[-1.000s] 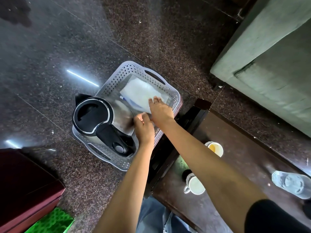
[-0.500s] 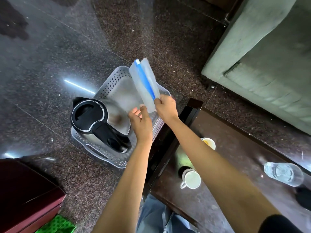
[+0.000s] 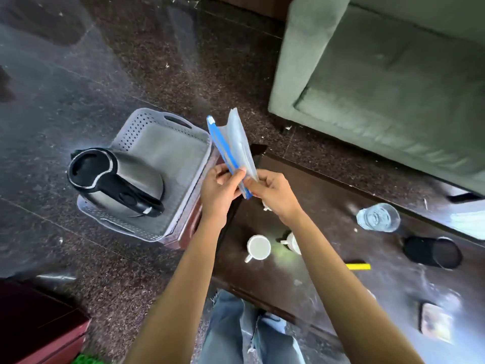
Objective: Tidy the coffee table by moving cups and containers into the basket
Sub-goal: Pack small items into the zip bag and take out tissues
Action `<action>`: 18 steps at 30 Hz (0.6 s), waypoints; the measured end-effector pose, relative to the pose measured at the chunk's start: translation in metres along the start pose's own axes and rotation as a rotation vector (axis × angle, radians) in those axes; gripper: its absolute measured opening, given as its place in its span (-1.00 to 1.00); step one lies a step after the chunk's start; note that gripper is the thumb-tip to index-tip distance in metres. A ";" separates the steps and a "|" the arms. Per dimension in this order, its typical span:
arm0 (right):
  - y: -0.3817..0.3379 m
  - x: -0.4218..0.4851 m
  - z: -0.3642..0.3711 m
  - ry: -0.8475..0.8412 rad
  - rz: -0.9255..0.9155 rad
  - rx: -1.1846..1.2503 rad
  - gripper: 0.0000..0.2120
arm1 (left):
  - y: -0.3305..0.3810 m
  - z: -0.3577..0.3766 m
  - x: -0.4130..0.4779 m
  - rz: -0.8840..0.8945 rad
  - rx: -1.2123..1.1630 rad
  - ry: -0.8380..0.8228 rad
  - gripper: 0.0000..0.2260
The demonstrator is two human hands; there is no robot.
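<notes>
Head view, looking down over two bare forearms. The left hand (image 3: 219, 191) and right hand (image 3: 275, 193) met above the far left corner of a dark wooden desk (image 3: 328, 206). Both sets of fingers (image 3: 240, 175) were clamped on the lower end of a clear plastic pouch (image 3: 236, 145), left thumb and right fingertips pinching it from opposite sides. The pouch stood nearly upright in the air, with a blue strip along its left edge, between the basket and the desk.

A grey perforated basket (image 3: 147, 112) sat just beside the left end of the desk, resting on a reddish-brown stand (image 3: 189, 227). In its near left corner lay a steel kettle (image 3: 115, 179) with a black lid and handle, tilted on its side.

On the desk, a white mug (image 3: 258, 247) stood upright near the left end. Just beside it was a second white mug (image 3: 291, 243), partly hidden by the right forearm. A clear drinking glass (image 3: 378, 218) stood near the far edge, and a black container (image 3: 433, 252) lay on its side to the right of it. A small yellow strip (image 3: 358, 266) lay near the black container, and a blurred flat object (image 3: 435, 321) sat near the near right edge.

A grey-green sofa (image 3: 393, 88) stood beyond the desk on a dark speckled floor (image 3: 78, 74). Blue jeans (image 3: 236, 332) showed at the bottom.
</notes>
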State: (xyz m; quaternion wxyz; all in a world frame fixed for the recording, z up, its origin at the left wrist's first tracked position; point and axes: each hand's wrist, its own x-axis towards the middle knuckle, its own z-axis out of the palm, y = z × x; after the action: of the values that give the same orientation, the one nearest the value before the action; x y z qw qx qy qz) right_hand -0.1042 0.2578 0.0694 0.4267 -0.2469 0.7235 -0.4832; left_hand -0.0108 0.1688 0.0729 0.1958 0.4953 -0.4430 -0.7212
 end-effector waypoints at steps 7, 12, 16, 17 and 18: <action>0.047 -0.075 -0.075 0.298 0.209 0.354 -0.87 | -0.032 0.048 -0.056 -0.105 0.097 -0.057 -0.87; 0.083 -0.119 -0.116 0.550 0.353 -0.170 -0.54 | -0.054 0.079 -0.094 -0.012 0.256 -0.119 -0.98; 0.082 -0.151 -0.131 0.629 0.248 -0.135 -0.45 | -0.074 0.104 -0.123 0.080 0.481 -0.167 -0.86; 0.078 -0.158 -0.133 0.594 0.240 -0.020 -0.50 | -0.077 0.112 -0.131 0.098 0.515 -0.197 -0.86; 0.074 -0.164 -0.135 0.551 0.233 0.062 -0.55 | -0.082 0.119 -0.138 0.101 0.536 -0.225 -0.88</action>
State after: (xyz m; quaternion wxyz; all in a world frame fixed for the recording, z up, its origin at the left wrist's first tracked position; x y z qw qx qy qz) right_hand -0.1316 0.4804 0.0866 0.2744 -0.0087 0.8203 -0.5016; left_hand -0.0438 0.3642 0.0929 0.0433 0.4236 -0.6607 -0.6182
